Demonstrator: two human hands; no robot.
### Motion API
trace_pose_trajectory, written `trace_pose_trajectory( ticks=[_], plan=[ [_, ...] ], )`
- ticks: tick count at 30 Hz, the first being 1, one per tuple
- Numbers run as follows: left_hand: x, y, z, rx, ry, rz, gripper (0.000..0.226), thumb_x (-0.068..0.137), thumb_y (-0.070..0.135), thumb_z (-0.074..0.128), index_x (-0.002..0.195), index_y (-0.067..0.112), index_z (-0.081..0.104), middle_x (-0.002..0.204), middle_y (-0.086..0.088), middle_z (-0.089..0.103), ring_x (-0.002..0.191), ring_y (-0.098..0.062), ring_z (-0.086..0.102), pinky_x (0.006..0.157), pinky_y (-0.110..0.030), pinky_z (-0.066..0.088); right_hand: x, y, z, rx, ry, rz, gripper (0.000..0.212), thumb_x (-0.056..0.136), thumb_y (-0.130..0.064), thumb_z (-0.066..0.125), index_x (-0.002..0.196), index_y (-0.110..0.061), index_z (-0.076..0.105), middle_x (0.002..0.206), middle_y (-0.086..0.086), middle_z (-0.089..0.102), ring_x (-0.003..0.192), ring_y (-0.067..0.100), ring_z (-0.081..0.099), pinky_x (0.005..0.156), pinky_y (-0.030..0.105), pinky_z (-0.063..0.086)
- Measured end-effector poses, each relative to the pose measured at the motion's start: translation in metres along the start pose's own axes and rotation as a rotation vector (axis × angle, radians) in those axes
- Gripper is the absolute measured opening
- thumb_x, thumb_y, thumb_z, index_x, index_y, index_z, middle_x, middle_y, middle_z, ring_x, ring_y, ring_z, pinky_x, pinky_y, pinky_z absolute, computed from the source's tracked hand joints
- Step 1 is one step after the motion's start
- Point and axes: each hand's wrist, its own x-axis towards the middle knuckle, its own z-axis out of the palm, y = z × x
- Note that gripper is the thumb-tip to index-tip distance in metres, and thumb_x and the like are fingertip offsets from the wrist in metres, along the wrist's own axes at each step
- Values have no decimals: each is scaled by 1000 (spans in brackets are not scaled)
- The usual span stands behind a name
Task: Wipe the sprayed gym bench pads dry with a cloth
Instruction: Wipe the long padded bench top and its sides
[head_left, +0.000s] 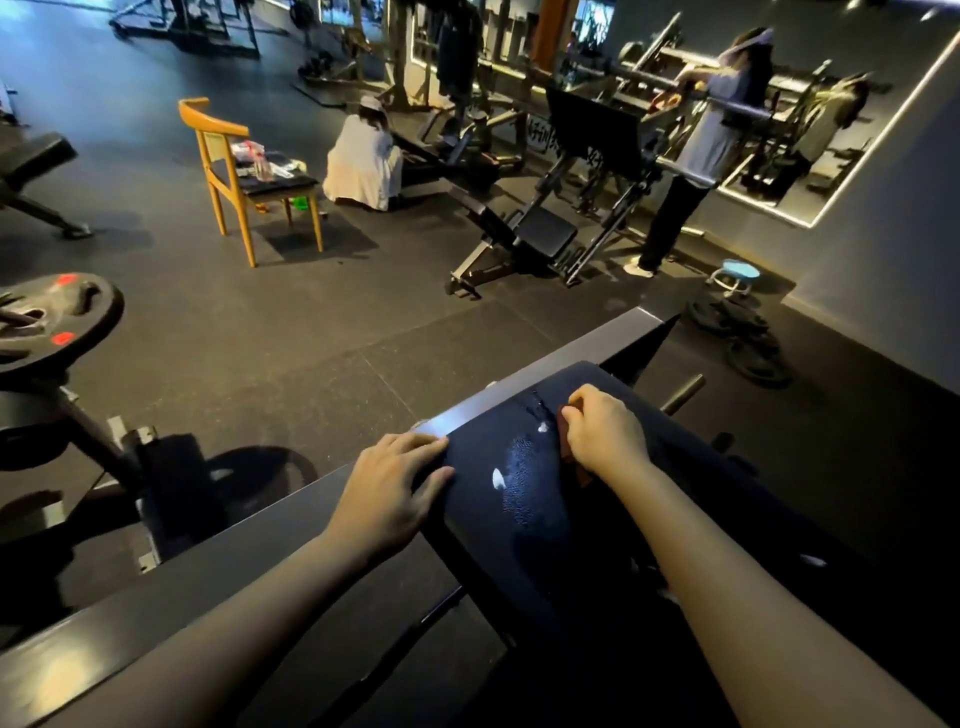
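One bench pad (524, 525) lies directly under your hands: dark, smooth vinyl with rounded edges, its near-centre surface beaded with fine droplets and a few bright wet glints. Its long axis runs from the lower right of the view up toward the far left, the far end pointing at the open floor (291, 322). Your right hand (605, 431) is curled closed on a reddish-brown cloth (569, 441), pressing it onto the pad's upper half just right of the wet patch. Most of the cloth is hidden beneath the palm; only a thin edge shows, so its weave and full size cannot be judged. Your left hand (395, 486) rests flat, fingers spread and holding nothing, across the pad's left edge where it meets a flat grey steel beam (545, 374). The pad's near end is cut off by your right forearm and the dark lower frame. Beyond, the floor is speckled rubber matting. A black weight plate (78, 322) with red marks sits at left, a wooden chair (228, 171) stands farther off, and two people work at machines, blurred by distance.
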Motion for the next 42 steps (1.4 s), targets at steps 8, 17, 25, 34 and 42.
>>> trace_pose_trajectory(
  ticks=[8,17,25,34,42],
  plan=[
    [2,-12,8,-134,-14,6,52,94,51,50,129,17,70,119,4,68,109,-22,61,94,-43,50,-105,-47,14,-33,-128,-441,24,100,-35,47,111,-17,59,111,3,63,103,29,60,84,46,50],
    [2,-11,7,-132,-13,4,53,95,53,50,130,19,70,123,7,67,112,-20,60,98,-42,48,-12,-41,19,-121,14,-139,13,100,-25,50,105,-16,58,112,11,64,105,37,62,83,42,47],
    [2,-8,5,-131,10,21,53,94,51,51,129,16,70,121,7,68,111,-12,56,97,-20,36,-8,5,2,-272,23,-170,16,101,-27,47,109,-17,58,114,10,64,107,36,64,84,42,50],
    [2,-10,5,-162,1,33,53,94,51,51,130,17,70,122,9,67,112,-8,56,98,-21,38,-108,-46,21,-74,-55,-553,18,97,-33,42,97,-22,56,96,1,60,86,27,64,64,42,51],
    [4,-5,2,-134,0,12,52,91,53,52,125,19,72,119,11,67,110,-13,59,96,-24,40,34,1,1,-217,100,-44,18,99,-24,52,113,-14,59,118,14,64,109,38,63,86,42,50]
  ],
)
